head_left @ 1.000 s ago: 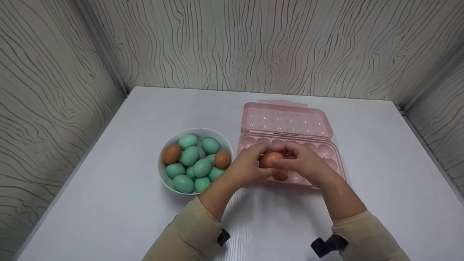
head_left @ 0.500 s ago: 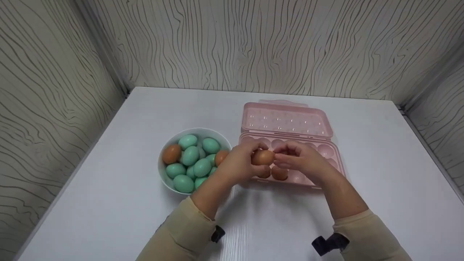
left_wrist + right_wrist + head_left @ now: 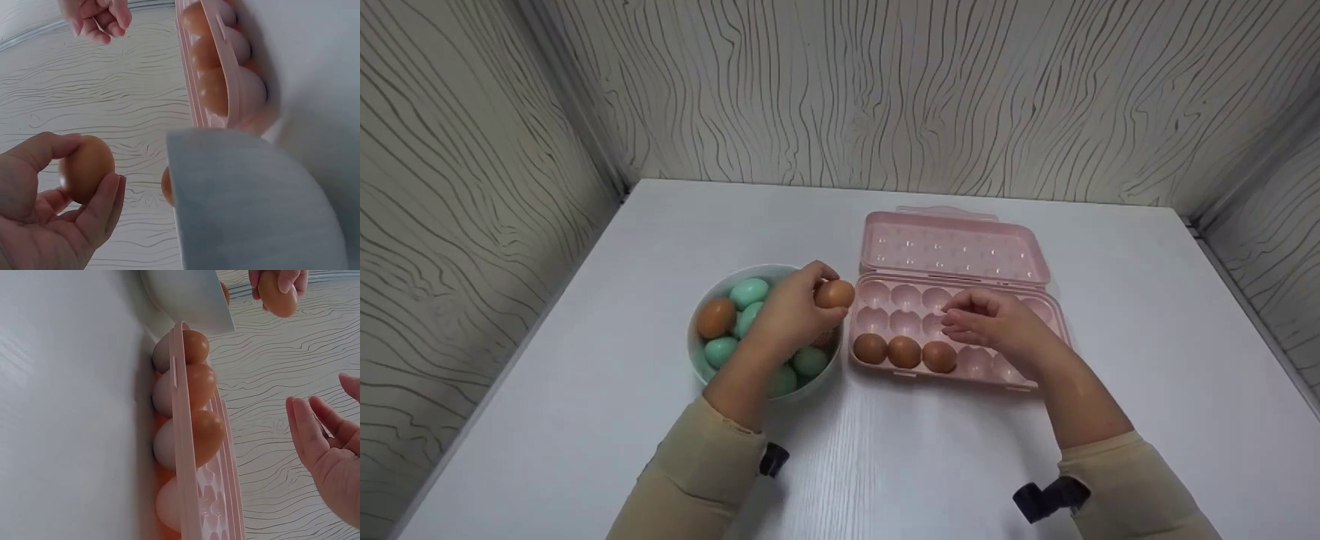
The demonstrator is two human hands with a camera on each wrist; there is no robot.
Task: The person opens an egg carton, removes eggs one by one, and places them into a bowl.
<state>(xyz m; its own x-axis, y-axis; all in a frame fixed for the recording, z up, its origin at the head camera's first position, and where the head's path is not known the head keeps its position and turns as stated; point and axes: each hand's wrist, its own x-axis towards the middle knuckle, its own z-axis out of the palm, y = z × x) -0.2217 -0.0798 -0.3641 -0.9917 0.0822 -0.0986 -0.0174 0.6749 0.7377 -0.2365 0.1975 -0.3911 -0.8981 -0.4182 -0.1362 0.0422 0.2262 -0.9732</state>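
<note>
My left hand point(image 3: 795, 311) pinches a brown egg point(image 3: 835, 294) between thumb and fingers, over the right rim of the white bowl point(image 3: 694, 367). The left wrist view shows that egg point(image 3: 87, 170) held in the air above the bowl's wall. Green eggs point(image 3: 749, 293) and brown eggs point(image 3: 716, 319) fill the bowl, partly hidden under the hand. My right hand point(image 3: 997, 326), fingers loosely bent and holding nothing, hovers over the pink egg carton point(image 3: 906, 322). Three brown eggs point(image 3: 904, 352) sit side by side at the left of the carton's front row.
The carton's lid point(image 3: 952, 244) lies folded back behind its base, with a handle tab at the far edge. Bowl and carton stand close together on the white table point(image 3: 622, 420). Wood-patterned panels point(image 3: 870, 97) rise behind and at both sides.
My left hand has carried the brown egg leftward from the right hand and carton to above the bowl. The right hand has let go of the egg and stays over the carton.
</note>
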